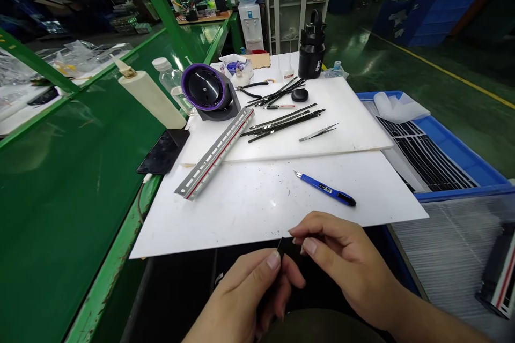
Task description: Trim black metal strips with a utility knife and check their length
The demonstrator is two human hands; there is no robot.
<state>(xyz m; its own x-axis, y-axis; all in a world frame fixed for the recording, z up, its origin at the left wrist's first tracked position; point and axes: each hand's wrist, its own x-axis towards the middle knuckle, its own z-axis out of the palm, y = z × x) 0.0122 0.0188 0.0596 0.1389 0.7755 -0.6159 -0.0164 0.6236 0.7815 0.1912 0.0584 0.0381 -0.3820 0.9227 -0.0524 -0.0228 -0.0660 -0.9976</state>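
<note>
My left hand (257, 284) is low in the middle of the view, its thumb and forefinger pinched on a small thin dark piece (281, 247). Just to the right, my right hand (346, 262) has its fingers curled and the thumb brought close to them. Whatever lies between those fingertips is too small to make out. On the white board (241, 214) beyond my hands lies a blue craft knife (325, 188), its blade pointing left. A grey slotted metal rail (217, 154) with a red line slants across the board's left side.
Black strips (285, 124), tweezers (318, 133), a pen (280, 107) and pliers (253, 88) lie on a white foam sheet (350, 112). A purple-rimmed fan (204, 88) and a phone (163, 153) are at left. A black bottle (311, 53) stands behind; a blue tray (442, 139) holds strips at right.
</note>
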